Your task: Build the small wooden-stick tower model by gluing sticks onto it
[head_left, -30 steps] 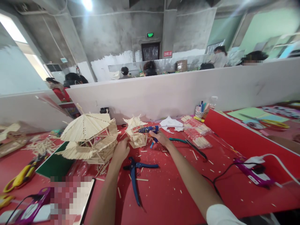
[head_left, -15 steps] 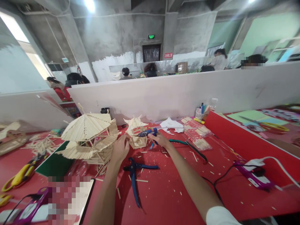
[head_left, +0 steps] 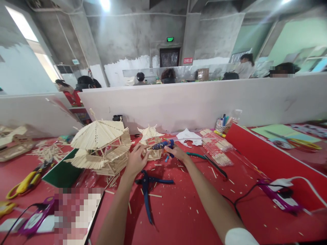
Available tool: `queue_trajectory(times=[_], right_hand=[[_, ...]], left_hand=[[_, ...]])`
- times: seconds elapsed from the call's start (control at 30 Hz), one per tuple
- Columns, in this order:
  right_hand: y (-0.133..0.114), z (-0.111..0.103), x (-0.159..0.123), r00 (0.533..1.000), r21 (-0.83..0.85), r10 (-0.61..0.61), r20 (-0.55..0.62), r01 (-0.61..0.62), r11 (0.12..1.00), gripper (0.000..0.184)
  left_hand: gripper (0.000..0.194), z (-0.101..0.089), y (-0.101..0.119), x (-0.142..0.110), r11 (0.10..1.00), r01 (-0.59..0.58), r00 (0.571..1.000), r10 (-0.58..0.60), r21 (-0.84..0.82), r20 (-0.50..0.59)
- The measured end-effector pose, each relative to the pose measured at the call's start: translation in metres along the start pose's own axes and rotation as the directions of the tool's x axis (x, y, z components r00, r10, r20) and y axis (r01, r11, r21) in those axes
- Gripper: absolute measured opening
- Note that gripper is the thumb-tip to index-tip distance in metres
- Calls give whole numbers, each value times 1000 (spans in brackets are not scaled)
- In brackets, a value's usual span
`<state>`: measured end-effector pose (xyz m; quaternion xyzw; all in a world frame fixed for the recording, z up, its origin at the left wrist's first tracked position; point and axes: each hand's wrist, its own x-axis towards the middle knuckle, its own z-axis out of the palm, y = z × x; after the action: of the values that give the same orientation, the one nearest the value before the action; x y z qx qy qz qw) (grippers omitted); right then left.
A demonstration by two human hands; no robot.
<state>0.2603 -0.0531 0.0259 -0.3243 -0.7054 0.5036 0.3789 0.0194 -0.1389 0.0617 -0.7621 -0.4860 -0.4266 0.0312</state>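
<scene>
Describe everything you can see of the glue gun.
The glue gun has a dark blue body with small orange marks and a narrow tip. The right hand grips it above the red table, before the small stick pavilion. Its tip points left, slightly down, beside the left hand's fingers; contact there is unclear.
</scene>
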Motion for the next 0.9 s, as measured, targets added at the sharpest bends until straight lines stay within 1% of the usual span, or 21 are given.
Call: queue_trajectory(times=[0.17,0.5,0.7,0.8,0.9], right_hand=[[0,0,0,1000,-15,-15,16,15,1000,50],[0,0,-1,1000,-73,-11,21,13,997,51],[2,-2,0,1000,-122,-10,29,13,992,52],[3,-3,1,999,-137,-7,33,11,990,49],[1,-5,0,1000,-157,5,28,0,988,49]], left_hand=[[15,5,-2,-1,999,-17,999,16,-39,-39],[12,5,-3,1,996,-12,998,6,-90,-64],[14,8,-9,0,990,46,997,-53,-131,-47],[16,7,-9,0,990,73,996,-77,-125,-34],[21,4,-7,2,990,89,995,-92,-105,-24]])
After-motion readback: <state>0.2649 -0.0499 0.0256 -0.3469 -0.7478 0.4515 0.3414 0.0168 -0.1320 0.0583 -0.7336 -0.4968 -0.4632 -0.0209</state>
